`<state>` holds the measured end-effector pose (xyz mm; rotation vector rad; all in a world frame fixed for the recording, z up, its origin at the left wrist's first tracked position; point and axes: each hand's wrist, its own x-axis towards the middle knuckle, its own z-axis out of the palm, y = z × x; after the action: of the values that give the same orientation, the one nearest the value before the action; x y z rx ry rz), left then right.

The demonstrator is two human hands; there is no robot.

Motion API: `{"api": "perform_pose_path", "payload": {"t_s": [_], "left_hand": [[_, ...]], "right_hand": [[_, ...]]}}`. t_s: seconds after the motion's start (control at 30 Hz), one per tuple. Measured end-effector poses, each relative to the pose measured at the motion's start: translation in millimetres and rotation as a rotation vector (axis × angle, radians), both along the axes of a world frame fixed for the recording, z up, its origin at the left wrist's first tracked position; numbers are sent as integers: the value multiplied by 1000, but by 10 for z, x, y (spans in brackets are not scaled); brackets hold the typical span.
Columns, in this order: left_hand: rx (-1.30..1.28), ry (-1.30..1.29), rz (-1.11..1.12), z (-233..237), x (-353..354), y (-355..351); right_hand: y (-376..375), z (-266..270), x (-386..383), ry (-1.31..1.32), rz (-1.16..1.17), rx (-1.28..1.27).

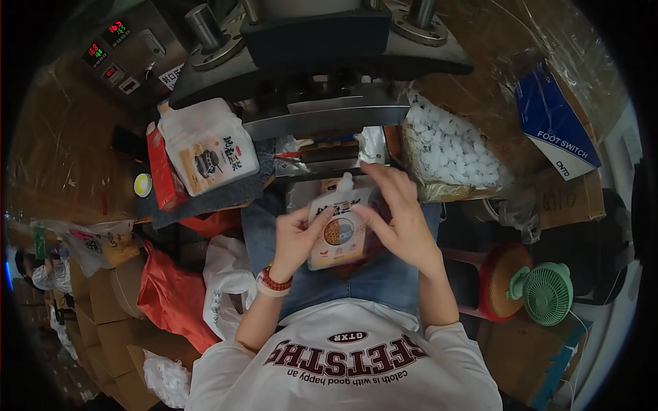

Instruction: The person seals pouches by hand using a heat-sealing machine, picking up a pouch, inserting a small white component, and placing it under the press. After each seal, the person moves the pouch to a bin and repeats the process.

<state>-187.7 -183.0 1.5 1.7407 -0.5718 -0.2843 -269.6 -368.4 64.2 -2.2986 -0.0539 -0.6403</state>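
Observation:
A white printed spout pouch (pixel 340 236) is held upright over the lap, its white spout pointing toward the machine. My left hand (pixel 296 236) grips the pouch's left edge, thumb on its front. On the right side, my right hand (pixel 401 222) has its thumb against the pouch and its fingers stretched out above, apart from one another. Just beyond the pouch is the metal front of the sealing machine (pixel 325 113). A stack of similar pouches (pixel 209 147) lies on a grey cloth to the left.
A box of small white spouts (pixel 449 147) stands right of the machine. A red box (pixel 164 171) is beside the pouch stack. At the right are a blue-and-white carton (pixel 555 123), a red stool (pixel 504 281) and a green fan (pixel 548 293). A control panel (pixel 120 51) is upper left.

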Motion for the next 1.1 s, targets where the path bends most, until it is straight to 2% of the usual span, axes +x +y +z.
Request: {"api": "perform_pose_path", "payload": {"t_s": [0.07, 0.1, 0.13, 0.2, 0.33, 0.4, 0.43, 0.47, 0.53, 0.57, 0.63, 0.67, 0.73, 0.8, 0.9, 0.97, 1.03, 1.1], "left_hand": [[-223, 470, 12, -180, 94, -110], [-266, 581, 32, -72, 135, -162], [-264, 587, 38, -49, 206, -192], [-428, 747, 2, -14, 372, -259], [-417, 759, 20, 2, 600, -349], [-465, 776, 2, 33, 587, -360], [-516, 799, -29, 50, 579, -380], [-480, 821, 9, 15, 562, -367], [-462, 789, 72, -7, 575, -387], [-450, 764, 39, -23, 595, -376], [-470, 796, -28, -3, 610, -337], [-477, 792, -29, 20, 635, -283], [-157, 596, 46, 233, 679, -108], [-200, 191, 322, 23, 939, 145], [486, -964, 636, 57, 1561, 374], [813, -802, 576, 27, 1743, 342], [854, -880, 579, -219, 1877, 414], [835, -838, 704, -345, 1871, 492]], "right_hand": [[-94, 16, -62, 0, -79, 111], [-160, 42, -114, -32, -99, 121], [-214, 78, -167, -33, -115, 172], [-314, 115, -230, -58, -178, 208], [-535, -17, -166, -84, -285, 258], [-658, -111, -66, 6, -428, 183], [-790, -242, 0, -19, -449, -53], [-854, -348, 1, -32, -459, -40], [-1008, -448, 173, 160, -460, -285], [-1033, -485, 240, 133, -493, -274], [-1027, -517, 360, 269, -445, -365], [-978, -535, 379, 224, -482, -410], [-930, -497, 324, 204, -492, -402], [-916, -491, 269, 186, -512, -361], [-1018, -541, 296, 214, -451, -310], [-1064, -547, 297, 128, -439, -313], [-1086, -539, 318, 125, -471, -99], [-1332, -610, 302, 37, -489, -173]]}}
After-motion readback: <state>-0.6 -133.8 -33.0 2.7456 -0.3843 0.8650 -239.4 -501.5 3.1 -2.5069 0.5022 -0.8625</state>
